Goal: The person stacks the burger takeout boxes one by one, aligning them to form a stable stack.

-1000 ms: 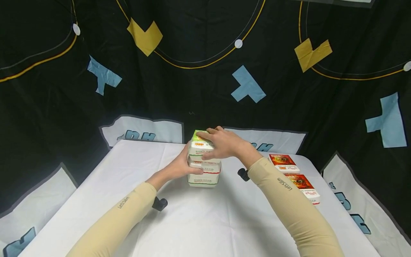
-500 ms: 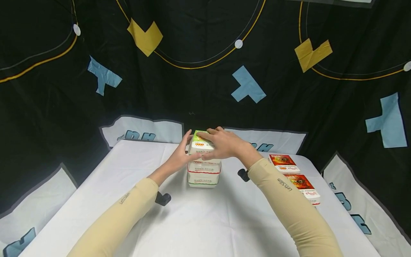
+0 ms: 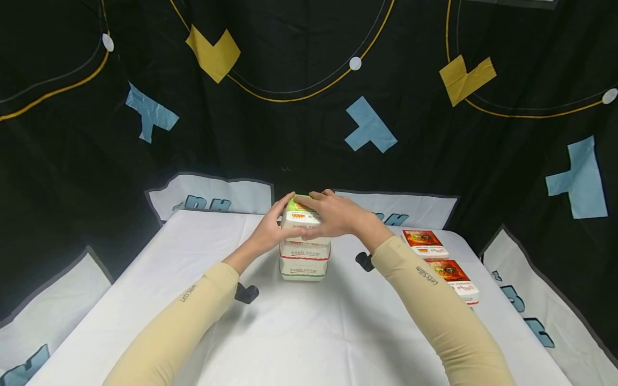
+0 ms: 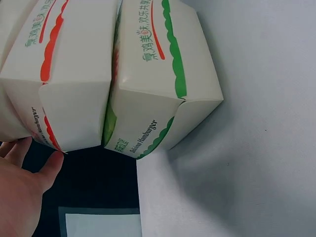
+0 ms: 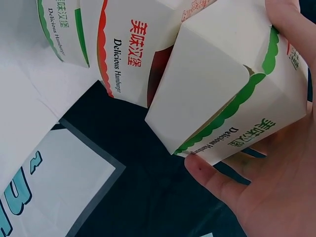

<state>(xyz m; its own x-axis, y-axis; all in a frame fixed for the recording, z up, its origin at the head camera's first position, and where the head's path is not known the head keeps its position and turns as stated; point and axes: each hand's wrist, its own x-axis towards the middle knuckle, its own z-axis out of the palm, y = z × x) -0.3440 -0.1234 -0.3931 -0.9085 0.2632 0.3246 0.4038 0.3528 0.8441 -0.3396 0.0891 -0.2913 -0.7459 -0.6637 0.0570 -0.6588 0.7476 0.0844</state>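
Observation:
A stack of three paper burger boxes stands on the white table (image 3: 289, 343) in the head view. The bottom box (image 4: 158, 54) has a green scalloped edge and the middle box (image 4: 74, 94) a red one. On top, slightly tilted, sits a green-edged burger box (image 5: 222, 84). My right hand (image 3: 338, 214) grips it from the right, fingers over its green lid and thumb in front. My left hand (image 3: 270, 230) holds its left side, thumb across the front near the right thumb. Far-side fingertips are partly hidden.
Two red-topped burger boxes, a rear one (image 3: 425, 244) and a nearer one (image 3: 451, 279), lie at the table's right side. A black curtain (image 3: 270, 145) hangs behind the table.
My left hand has let go of the lower boxes, risen and closed in on the top box's left side. The right hand keeps its place; the view has shifted slightly.

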